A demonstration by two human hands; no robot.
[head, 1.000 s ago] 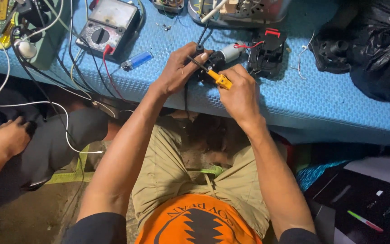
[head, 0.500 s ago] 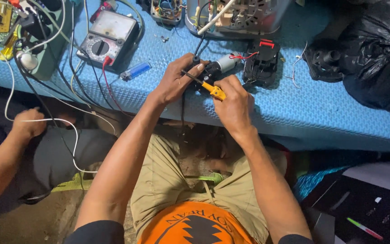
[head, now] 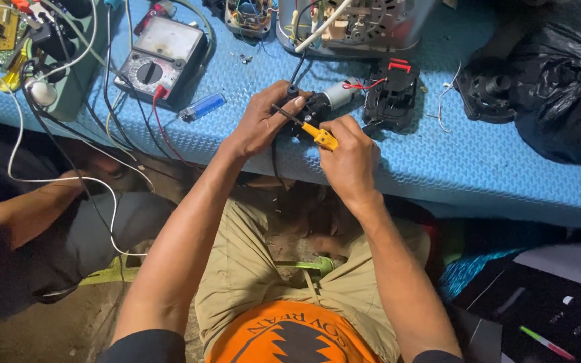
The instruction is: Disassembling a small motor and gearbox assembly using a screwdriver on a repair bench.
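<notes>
A small black motor assembly (head: 314, 107) with a silvery end sits at the near edge of the blue tabletop (head: 492, 168), red wires trailing toward a black housing (head: 391, 94) just beside it. The left hand (head: 260, 124) is wrapped around the assembly, its grip closed on it. The right hand (head: 351, 158) pinches a yellow-handled screwdriver (head: 321, 134) (its shaft slanting up-left onto the assembly). Farther left lie a blue lighter (head: 201, 107) and an analogue multimeter (head: 159, 57); another person's arm (head: 31, 208) rests below the edge. As I judge it, the tip could slip off and jab the left fingers, or a loosened screw could drop off the edge.
</notes>
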